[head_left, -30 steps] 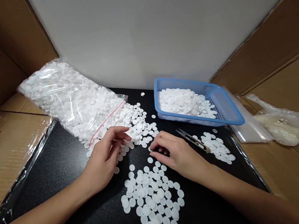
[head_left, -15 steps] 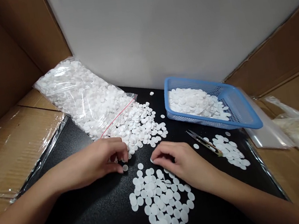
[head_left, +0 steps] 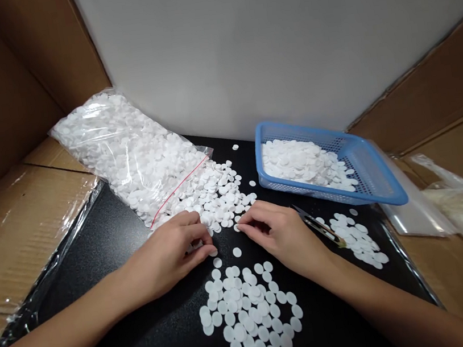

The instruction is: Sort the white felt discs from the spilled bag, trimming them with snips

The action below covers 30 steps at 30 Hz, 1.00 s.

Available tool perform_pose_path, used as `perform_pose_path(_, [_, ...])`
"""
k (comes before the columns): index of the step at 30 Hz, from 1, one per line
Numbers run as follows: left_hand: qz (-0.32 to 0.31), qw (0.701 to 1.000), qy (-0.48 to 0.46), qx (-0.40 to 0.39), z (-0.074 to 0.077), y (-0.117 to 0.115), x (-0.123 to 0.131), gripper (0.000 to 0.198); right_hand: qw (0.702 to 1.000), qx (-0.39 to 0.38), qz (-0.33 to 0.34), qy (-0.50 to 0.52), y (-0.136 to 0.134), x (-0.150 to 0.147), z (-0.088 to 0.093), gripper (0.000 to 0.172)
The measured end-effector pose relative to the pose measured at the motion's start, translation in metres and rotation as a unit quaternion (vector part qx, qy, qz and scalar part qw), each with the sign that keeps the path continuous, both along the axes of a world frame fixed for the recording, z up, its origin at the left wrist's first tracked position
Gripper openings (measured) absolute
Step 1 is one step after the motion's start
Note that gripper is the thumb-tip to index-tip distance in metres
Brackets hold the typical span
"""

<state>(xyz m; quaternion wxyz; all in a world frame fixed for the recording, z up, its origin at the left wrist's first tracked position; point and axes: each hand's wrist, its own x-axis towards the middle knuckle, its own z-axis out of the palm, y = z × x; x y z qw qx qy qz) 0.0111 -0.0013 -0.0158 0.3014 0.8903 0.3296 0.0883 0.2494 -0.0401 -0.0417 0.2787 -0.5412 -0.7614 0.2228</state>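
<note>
My left hand (head_left: pixel 177 249) is low over the table (head_left: pixel 160 338), fingers curled and thumb tip at a disc (head_left: pixel 214 253); whether I have hold of it, I can't tell. My right hand (head_left: pixel 285 229) has thumb and forefinger brought close together at another disc (head_left: pixel 237 228), at the near edge of the spill (head_left: pixel 217 195), and I can't tell if that one is pinched or only touched. The spill lies at the mouth of the bag (head_left: pixel 124 148), full of white discs, with a red line across it.

In front of me, nearer than both hands, a flat pile (head_left: pixel 245 315) of discs spreads out, some overlapping. Beyond my right hand stands the blue basket (head_left: pixel 386 172), with more discs heaped mostly in its left part. The snips (head_left: pixel 323 229) lie between my right wrist and a small heap (head_left: pixel 359 239) of discs.
</note>
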Motion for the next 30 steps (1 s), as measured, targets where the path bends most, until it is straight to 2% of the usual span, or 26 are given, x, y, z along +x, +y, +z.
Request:
perform_pose_path(2, [0.011, 1.0, -0.007, 0.006, -0.005, -0.006, 0.01, 0.016, 1.0, -0.018, 0.008, 0.015, -0.001, 0.005, 0.006, 0.014])
perform_pose_path(6, [0.003, 0.997, -0.002, 0.083, -0.017, -0.01, 0.02, 0.012, 0.99, -0.111, 0.088, 0.004, -0.002, 0.013, 0.016, 0.011])
perform_pose_path(8, [0.007, 0.996, -0.013, 0.093, -0.019, -0.009, 0.02, 0.01, 0.988, -0.127, 0.089, -0.002, -0.001, 0.015, 0.015, 0.006])
perform_pose_path(11, [0.036, 0.995, -0.061, 0.065, -0.016, -0.006, 0.016, 0.013, 0.996, -0.057, 0.057, -0.025, 0.0, 0.013, 0.008, 0.006])
perform_pose_path(13, [0.069, 0.992, -0.103, 0.038, -0.012, -0.006, 0.015, 0.016, 0.995, 0.012, 0.062, -0.079, 0.0, 0.011, -0.001, 0.009])
perform_pose_path(17, [0.125, 0.977, -0.165, -0.05, -0.005, -0.009, 0.016, 0.016, 0.958, 0.135, 0.094, -0.234, -0.001, 0.006, -0.015, 0.021])
perform_pose_path(18, [0.131, 0.973, -0.173, -0.078, -0.005, -0.011, 0.017, 0.016, 0.952, 0.149, 0.096, -0.248, -0.001, 0.005, -0.016, 0.023])
perform_pose_path(20, [0.135, 0.965, -0.184, -0.132, -0.005, -0.015, 0.019, 0.018, 0.96, 0.147, 0.085, -0.221, 0.0, 0.003, -0.015, 0.023])
perform_pose_path(23, [0.123, 0.955, -0.186, -0.194, -0.006, -0.021, 0.022, 0.023, 0.995, 0.055, 0.04, -0.07, 0.0, 0.001, -0.006, 0.016])
perform_pose_path(24, [0.118, 0.953, -0.184, -0.208, -0.007, -0.022, 0.022, 0.025, 1.0, -0.003, 0.026, -0.015, 0.0, 0.001, -0.002, 0.014])
perform_pose_path(26, [0.113, 0.949, -0.18, -0.232, -0.009, -0.024, 0.022, 0.029, 0.989, -0.133, 0.009, 0.061, -0.001, 0.001, 0.006, 0.012])
perform_pose_path(28, [0.11, 0.944, -0.182, -0.252, -0.011, -0.025, 0.021, 0.032, 0.974, -0.215, -0.005, 0.076, 0.0, 0.002, 0.011, 0.013])
perform_pose_path(30, [0.105, 0.938, -0.195, -0.266, -0.014, -0.024, 0.02, 0.036, 0.974, -0.22, -0.021, 0.05, 0.001, 0.006, 0.014, 0.014])
